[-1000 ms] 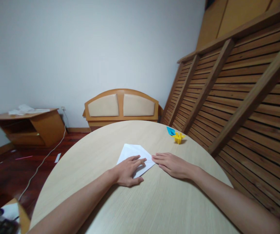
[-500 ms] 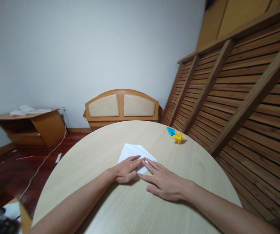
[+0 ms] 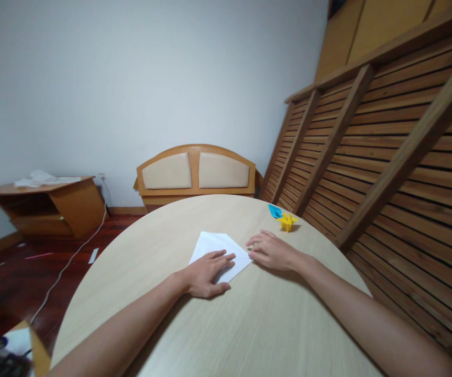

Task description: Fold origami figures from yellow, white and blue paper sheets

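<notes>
A folded sheet of white paper (image 3: 215, 242) lies flat on the round, pale wooden table (image 3: 273, 330). Across its lower left part rests my left hand (image 3: 210, 273), palm down, fingers spread and the thumb apart. My right hand (image 3: 268, 251) is at the paper's pointed right corner, its fingers slightly bent and apart. The thumb or forefinger seems to touch that corner; whether it grips it I cannot tell. Beyond my right hand stand a yellow origami figure (image 3: 287, 222) and, just behind it, a blue piece of folded paper (image 3: 275, 211).
A wooden headboard (image 3: 196, 192) with two cream panels stands behind the table. Slatted wooden panels (image 3: 351, 173) lean along the right side. At left are a low cabinet (image 3: 63, 209), a white cable (image 3: 63, 269) on the dark red floor and a cardboard box (image 3: 39, 345).
My right hand has moved away from my left, up and right to the paper's right corner. My left thumb has spread outward; the paper stays in place.
</notes>
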Motion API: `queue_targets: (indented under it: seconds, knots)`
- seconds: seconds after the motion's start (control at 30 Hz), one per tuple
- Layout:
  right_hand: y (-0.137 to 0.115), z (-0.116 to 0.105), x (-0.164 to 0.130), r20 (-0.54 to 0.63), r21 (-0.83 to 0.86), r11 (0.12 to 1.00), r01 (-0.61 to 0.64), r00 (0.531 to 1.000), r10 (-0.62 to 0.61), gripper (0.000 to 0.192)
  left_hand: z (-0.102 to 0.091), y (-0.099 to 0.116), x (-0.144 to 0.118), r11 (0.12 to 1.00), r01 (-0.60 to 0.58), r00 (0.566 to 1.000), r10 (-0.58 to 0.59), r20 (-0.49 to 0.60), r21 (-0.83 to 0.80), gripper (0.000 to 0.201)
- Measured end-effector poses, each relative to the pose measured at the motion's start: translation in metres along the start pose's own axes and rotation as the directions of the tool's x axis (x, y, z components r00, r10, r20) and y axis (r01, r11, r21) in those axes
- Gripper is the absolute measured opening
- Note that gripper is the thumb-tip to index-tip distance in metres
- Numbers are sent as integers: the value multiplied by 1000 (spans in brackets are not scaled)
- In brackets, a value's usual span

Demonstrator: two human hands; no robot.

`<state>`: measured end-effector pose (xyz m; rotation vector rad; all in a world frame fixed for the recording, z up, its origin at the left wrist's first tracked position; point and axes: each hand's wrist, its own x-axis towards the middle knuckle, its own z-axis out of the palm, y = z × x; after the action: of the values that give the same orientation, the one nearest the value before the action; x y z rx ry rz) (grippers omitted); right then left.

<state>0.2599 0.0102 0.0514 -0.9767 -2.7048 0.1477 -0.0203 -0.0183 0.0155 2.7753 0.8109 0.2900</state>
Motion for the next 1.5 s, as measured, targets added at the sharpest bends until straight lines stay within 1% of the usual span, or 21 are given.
queue_targets:
  seconds: [0.07, 0.17, 0.27, 0.33, 0.37, 0.47, 0.57, 0.63, 0.7, 0.9, 1.1, 1.27, 1.37, 1.5]
  knots:
    - [-3, 2, 13, -41, 20, 999, 26, 999, -25, 29, 0, -1, 1, 1000, -12, 1000, 12, -2, 10, 66]
    - [-8, 15, 28, -55, 75, 994, 74, 996, -70, 30, -2, -4, 2, 999, -35, 999, 36, -18, 31, 66]
    - [-9, 34, 30, -88, 159, 986, 50, 995, -36, 33, -7, -6, 1, 995, -75, 995, 78, -55, 61, 60]
    - [-8, 42, 25, -70, 176, 984, 25, 997, -13, 38, -12, -5, 0, 992, -96, 992, 103, -80, 78, 52]
    - [-7, 44, 23, -58, 179, 984, 9, 998, 2, 41, -15, -4, 0, 993, -90, 992, 97, -82, 82, 48]
    - [-6, 44, 15, -17, 180, 983, -32, 999, 36, 50, -21, 1, -1, 994, -65, 996, 70, -55, 89, 44]
    - [-6, 41, 12, 13, 175, 984, -28, 1000, 26, 58, -23, 3, 0, 994, -52, 998, 56, -43, 93, 45]
    - [-7, 40, 13, 14, 167, 986, -6, 1000, 4, 58, -22, 3, 0, 994, -42, 998, 46, -40, 101, 41]
    - [-7, 40, 15, 4, 150, 989, 15, 1000, -16, 52, -21, 2, 1, 993, -28, 999, 32, -36, 113, 36]
    - [-9, 38, 20, -8, 80, 995, 67, 998, -67, 36, -17, 0, 3, 991, 42, 997, -34, -66, 127, 29]
    - [-7, 37, 19, -59, 131, 990, 45, 998, -38, 30, -14, -2, 6, 979, 153, 985, -140, -100, 138, 24]
    - [-6, 41, 20, -110, 166, 986, -3, 994, 22, 22, -9, -4, 9, 954, 284, 951, -266, -160, 102, 24]
    - [-6, 43, 22, -117, 169, 985, -37, 991, 57, 19, -7, -6, 11, 936, 333, 931, -307, -198, 112, 23]
    - [-5, 44, 24, -110, 170, 984, -44, 992, 63, 19, -6, -8, 14, 905, 395, 905, -353, -239, 159, 26]
